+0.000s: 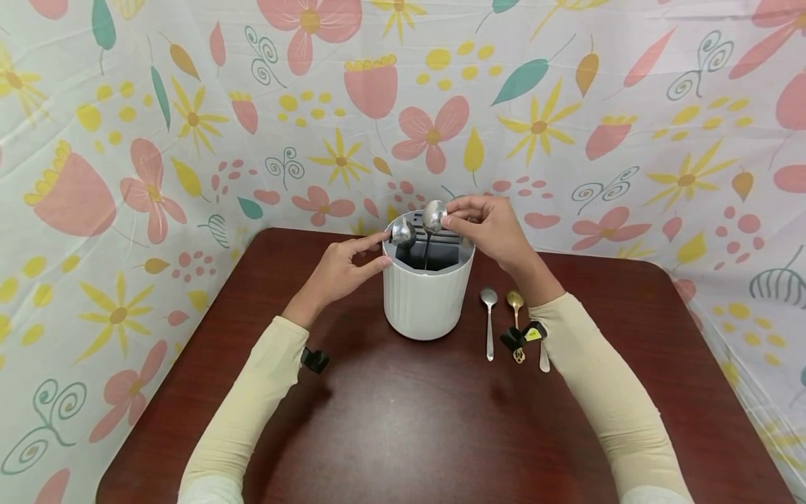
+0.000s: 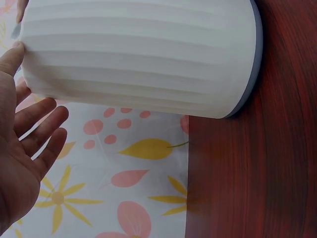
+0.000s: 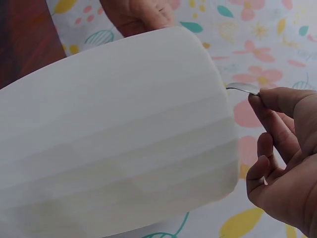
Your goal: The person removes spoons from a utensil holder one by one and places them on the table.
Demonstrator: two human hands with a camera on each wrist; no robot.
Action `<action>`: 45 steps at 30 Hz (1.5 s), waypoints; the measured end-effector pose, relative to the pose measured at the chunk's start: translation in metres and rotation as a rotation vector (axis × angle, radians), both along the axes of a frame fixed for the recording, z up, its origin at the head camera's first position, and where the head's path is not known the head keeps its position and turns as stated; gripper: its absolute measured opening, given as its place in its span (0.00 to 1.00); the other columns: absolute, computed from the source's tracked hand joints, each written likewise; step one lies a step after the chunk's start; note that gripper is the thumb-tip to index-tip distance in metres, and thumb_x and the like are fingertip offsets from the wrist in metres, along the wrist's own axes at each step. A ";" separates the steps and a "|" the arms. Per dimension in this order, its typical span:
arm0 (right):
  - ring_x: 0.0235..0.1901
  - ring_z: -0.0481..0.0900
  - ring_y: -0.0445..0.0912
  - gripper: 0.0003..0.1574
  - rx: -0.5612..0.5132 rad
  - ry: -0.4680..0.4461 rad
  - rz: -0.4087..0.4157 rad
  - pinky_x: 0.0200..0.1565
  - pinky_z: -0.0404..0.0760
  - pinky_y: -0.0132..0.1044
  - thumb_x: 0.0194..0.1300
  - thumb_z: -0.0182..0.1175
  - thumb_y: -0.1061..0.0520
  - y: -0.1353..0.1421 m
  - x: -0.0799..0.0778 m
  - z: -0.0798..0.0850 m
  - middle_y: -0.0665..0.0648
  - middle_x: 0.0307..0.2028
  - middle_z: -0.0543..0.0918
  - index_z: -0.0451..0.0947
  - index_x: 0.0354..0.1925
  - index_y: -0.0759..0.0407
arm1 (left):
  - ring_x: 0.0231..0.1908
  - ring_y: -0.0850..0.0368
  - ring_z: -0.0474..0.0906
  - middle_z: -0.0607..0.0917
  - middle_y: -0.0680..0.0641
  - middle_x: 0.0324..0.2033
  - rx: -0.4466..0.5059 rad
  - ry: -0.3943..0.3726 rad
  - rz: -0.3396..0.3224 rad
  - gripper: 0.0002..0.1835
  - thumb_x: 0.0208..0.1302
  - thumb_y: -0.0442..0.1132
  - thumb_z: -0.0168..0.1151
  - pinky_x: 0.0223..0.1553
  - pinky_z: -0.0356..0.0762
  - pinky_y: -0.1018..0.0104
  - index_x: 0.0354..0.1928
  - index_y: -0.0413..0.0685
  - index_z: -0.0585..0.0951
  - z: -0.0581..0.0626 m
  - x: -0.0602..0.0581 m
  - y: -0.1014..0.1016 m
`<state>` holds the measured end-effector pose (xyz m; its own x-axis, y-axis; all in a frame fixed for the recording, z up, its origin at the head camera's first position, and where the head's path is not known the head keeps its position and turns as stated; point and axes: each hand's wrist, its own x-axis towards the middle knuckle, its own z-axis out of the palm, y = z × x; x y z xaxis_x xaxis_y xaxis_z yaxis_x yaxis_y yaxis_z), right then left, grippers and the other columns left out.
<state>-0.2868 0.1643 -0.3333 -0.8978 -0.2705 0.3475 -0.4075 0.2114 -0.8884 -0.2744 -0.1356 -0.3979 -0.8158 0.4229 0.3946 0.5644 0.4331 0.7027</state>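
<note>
A white ribbed utensil holder (image 1: pixel 428 294) stands upright mid-table; it fills the left wrist view (image 2: pixel 143 54) and the right wrist view (image 3: pixel 114 148). My right hand (image 1: pixel 488 227) pinches the bowl of a silver spoon (image 1: pixel 434 214), whose handle points down into the holder; the spoon's edge (image 3: pixel 242 89) shows beside my fingertips (image 3: pixel 267 99). A second spoon (image 1: pixel 402 231) stands in the holder with its bowl up. With straight fingers, my left hand (image 1: pixel 343 269) touches the holder's rim and left side (image 2: pixel 20 47).
On the dark wooden table (image 1: pixel 403 434), right of the holder, lie a silver spoon (image 1: pixel 489 318), a gold spoon (image 1: pixel 515 308) and another utensil partly hidden by my right wrist strap (image 1: pixel 522 337). A floral cloth (image 1: pixel 189 126) hangs behind the table.
</note>
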 end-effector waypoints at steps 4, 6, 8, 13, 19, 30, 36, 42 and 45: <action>0.35 0.85 0.38 0.17 -0.021 0.000 0.013 0.35 0.80 0.30 0.66 0.70 0.60 -0.002 0.002 0.005 0.45 0.32 0.89 0.84 0.49 0.71 | 0.56 0.51 0.80 0.85 0.51 0.59 -0.001 -0.006 -0.004 0.30 0.68 0.57 0.67 0.57 0.77 0.46 0.69 0.60 0.78 -0.001 0.000 -0.001; 0.36 0.86 0.39 0.17 -0.024 -0.001 0.016 0.37 0.81 0.30 0.66 0.70 0.59 -0.003 0.003 0.007 0.45 0.33 0.89 0.84 0.49 0.71 | 0.57 0.50 0.80 0.84 0.50 0.60 0.000 -0.003 -0.007 0.30 0.69 0.57 0.67 0.58 0.77 0.45 0.69 0.59 0.78 -0.001 -0.001 -0.001; 0.37 0.86 0.39 0.17 -0.027 -0.001 0.018 0.38 0.82 0.30 0.67 0.70 0.59 -0.004 0.004 0.008 0.45 0.33 0.89 0.84 0.49 0.71 | 0.57 0.50 0.80 0.84 0.50 0.60 0.002 0.003 -0.010 0.30 0.69 0.57 0.67 0.57 0.77 0.45 0.69 0.58 0.78 -0.001 -0.001 -0.001; 0.36 0.86 0.38 0.16 -0.026 0.023 0.026 0.38 0.82 0.30 0.67 0.69 0.61 -0.005 0.005 0.011 0.44 0.31 0.89 0.84 0.48 0.73 | 0.56 0.51 0.80 0.84 0.50 0.60 -0.002 0.009 -0.011 0.30 0.69 0.59 0.65 0.57 0.78 0.47 0.69 0.58 0.78 -0.001 -0.001 -0.001; 0.34 0.86 0.39 0.14 -0.039 0.049 0.040 0.37 0.82 0.30 0.67 0.68 0.63 -0.006 0.009 0.015 0.45 0.30 0.89 0.84 0.47 0.74 | 0.56 0.50 0.80 0.85 0.49 0.58 0.003 0.007 -0.012 0.29 0.69 0.58 0.66 0.56 0.78 0.46 0.69 0.58 0.78 -0.001 -0.001 0.000; 0.26 0.83 0.39 0.11 -0.075 0.108 0.049 0.30 0.77 0.29 0.64 0.69 0.67 -0.006 0.015 0.032 0.47 0.27 0.89 0.84 0.42 0.76 | 0.56 0.51 0.80 0.84 0.49 0.59 -0.014 0.002 -0.005 0.29 0.69 0.56 0.66 0.57 0.78 0.49 0.69 0.59 0.78 0.001 0.000 0.000; 0.27 0.83 0.37 0.08 -0.099 0.121 0.042 0.32 0.77 0.29 0.64 0.69 0.66 -0.005 0.017 0.047 0.50 0.26 0.88 0.86 0.41 0.69 | 0.56 0.54 0.80 0.84 0.51 0.60 -0.010 -0.007 -0.007 0.29 0.69 0.56 0.67 0.57 0.78 0.49 0.70 0.59 0.78 0.002 0.002 0.000; 0.28 0.84 0.39 0.07 -0.141 0.154 0.038 0.32 0.77 0.29 0.63 0.70 0.66 0.000 0.018 0.061 0.49 0.29 0.90 0.88 0.40 0.68 | 0.56 0.51 0.80 0.85 0.50 0.58 -0.004 -0.005 -0.005 0.29 0.69 0.56 0.67 0.56 0.78 0.49 0.69 0.59 0.78 0.002 0.002 0.001; 0.28 0.84 0.40 0.07 -0.147 0.167 0.039 0.32 0.77 0.29 0.62 0.71 0.66 0.002 0.019 0.068 0.50 0.30 0.90 0.88 0.41 0.68 | 0.54 0.53 0.81 0.86 0.49 0.56 -0.003 0.008 0.000 0.28 0.69 0.54 0.68 0.55 0.78 0.49 0.69 0.59 0.79 0.001 0.001 0.000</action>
<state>-0.2676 0.1663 -0.2649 -0.8142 -0.2391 0.5291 -0.5572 0.0655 -0.8278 -0.2731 -0.1351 -0.3965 -0.8124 0.4244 0.3999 0.5703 0.4350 0.6968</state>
